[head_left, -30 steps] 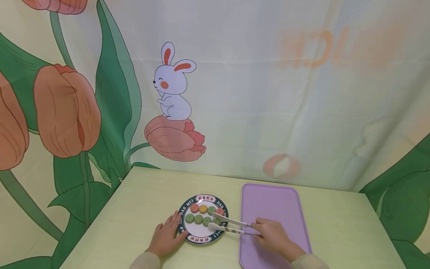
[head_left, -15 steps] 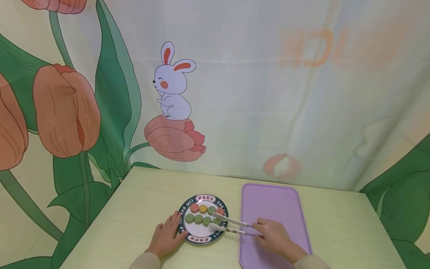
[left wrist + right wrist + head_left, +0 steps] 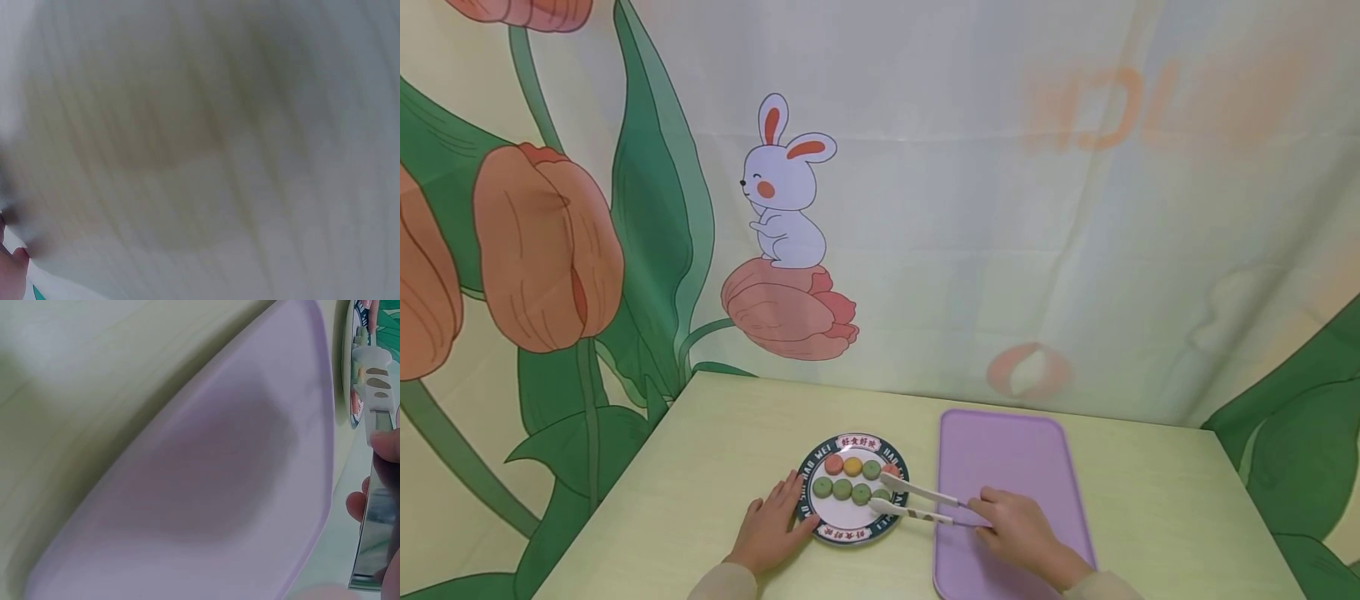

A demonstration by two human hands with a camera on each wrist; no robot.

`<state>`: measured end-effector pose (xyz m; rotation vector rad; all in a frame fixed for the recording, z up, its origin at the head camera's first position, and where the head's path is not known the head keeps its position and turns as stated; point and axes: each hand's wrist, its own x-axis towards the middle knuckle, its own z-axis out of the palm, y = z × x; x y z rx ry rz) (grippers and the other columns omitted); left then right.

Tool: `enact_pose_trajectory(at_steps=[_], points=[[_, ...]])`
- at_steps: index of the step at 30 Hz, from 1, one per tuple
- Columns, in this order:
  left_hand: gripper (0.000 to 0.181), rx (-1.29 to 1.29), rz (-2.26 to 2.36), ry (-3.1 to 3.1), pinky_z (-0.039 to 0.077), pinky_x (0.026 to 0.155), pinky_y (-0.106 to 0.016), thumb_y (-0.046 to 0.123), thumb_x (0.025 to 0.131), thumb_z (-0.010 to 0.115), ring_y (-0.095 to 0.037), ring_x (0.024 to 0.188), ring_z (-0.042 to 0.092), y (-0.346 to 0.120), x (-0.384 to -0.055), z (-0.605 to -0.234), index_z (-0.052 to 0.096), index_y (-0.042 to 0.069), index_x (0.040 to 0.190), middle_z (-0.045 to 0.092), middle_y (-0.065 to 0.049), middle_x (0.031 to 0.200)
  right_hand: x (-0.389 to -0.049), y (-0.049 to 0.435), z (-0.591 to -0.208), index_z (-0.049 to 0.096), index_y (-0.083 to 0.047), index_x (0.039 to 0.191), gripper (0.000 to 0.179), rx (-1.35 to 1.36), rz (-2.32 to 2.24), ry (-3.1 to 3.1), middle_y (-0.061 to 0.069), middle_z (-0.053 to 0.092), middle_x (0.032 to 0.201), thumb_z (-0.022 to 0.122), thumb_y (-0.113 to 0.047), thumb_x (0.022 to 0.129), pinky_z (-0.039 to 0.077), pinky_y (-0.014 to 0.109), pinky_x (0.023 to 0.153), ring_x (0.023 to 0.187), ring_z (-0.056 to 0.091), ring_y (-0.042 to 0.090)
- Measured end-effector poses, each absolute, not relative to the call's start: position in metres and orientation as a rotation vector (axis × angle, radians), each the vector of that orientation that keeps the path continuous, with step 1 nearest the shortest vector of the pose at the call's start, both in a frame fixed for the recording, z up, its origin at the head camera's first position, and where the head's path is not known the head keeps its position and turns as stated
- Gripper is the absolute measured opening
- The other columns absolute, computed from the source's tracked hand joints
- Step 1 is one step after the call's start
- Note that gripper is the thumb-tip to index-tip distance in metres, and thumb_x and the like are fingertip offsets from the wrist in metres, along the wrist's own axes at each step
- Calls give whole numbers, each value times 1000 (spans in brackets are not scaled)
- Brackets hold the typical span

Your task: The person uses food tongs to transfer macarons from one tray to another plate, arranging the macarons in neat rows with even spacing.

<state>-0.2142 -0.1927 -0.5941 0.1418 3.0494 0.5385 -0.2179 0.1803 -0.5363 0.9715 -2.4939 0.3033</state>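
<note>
In the head view, my right hand grips a pair of tongs with white slotted tips and metal handles. Their tips are spread over the right side of a round plate, partly covering the macarons there. Pink, yellow and green macarons lie on the plate in two rows. At the plate's left rim rests my left hand, its fingers extended and thumb by the lower edge. The right wrist view shows the tongs' metal handle between thumb and fingers.
A purple rectangular tray lies right of the plate, under my right hand. The pale yellow table ends at the back against a printed curtain with tulips and a rabbit.
My right hand and the tongs have shifted slightly to the right, the tips drawing back a little over the plate. The left hand and the macarons stay in place.
</note>
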Motion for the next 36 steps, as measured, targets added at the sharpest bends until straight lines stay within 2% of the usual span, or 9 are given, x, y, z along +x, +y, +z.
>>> enact_pose_trajectory(at_steps=[11, 36], points=[[75, 137, 532, 3056, 22, 101, -57, 59, 83, 40, -31, 131, 27, -193, -216, -595, 27, 12, 140, 24, -6, 146, -215, 193, -542, 68, -14, 89, 34, 888, 370, -2519, -12, 43, 66, 76, -16, 56, 30, 12, 44, 53, 30, -2], [75, 156, 542, 3074, 23, 100, -57, 60, 83, 40, -30, 131, 28, -195, -216, -598, 29, 11, 139, 25, -6, 146, -208, 214, -544, 68, -15, 84, 35, 830, 434, -2420, -9, 46, 65, 76, -13, 50, 25, 12, 42, 52, 27, -4]])
